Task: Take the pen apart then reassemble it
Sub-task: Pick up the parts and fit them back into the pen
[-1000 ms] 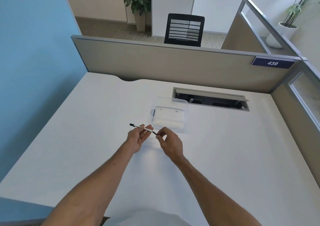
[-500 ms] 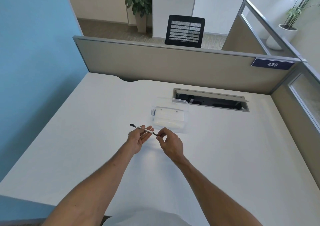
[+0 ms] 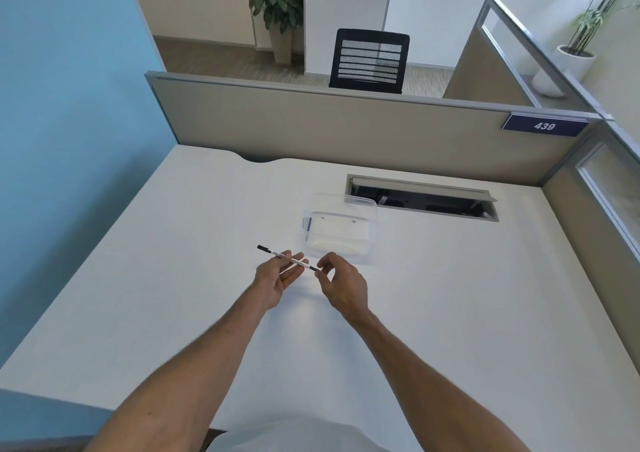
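Both hands hold 1 pen (image 3: 289, 259) above the white tabletop (image 3: 450, 295), just in front of a clear plastic box (image 3: 341, 229). Left hand (image 3: 275, 280) grips the white barrel between thumb and fingers. Right hand (image 3: 341, 285) pinches the dark end nearest the box, probably the tip.

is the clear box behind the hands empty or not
Not empty: the clear box holds a small dark piece at its left wall and tiny bits; what they are, cannot tell.

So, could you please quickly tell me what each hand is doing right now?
Left hand: closed on the thin white pen with black ends.
Right hand: fingertips pinching the pen's black end.
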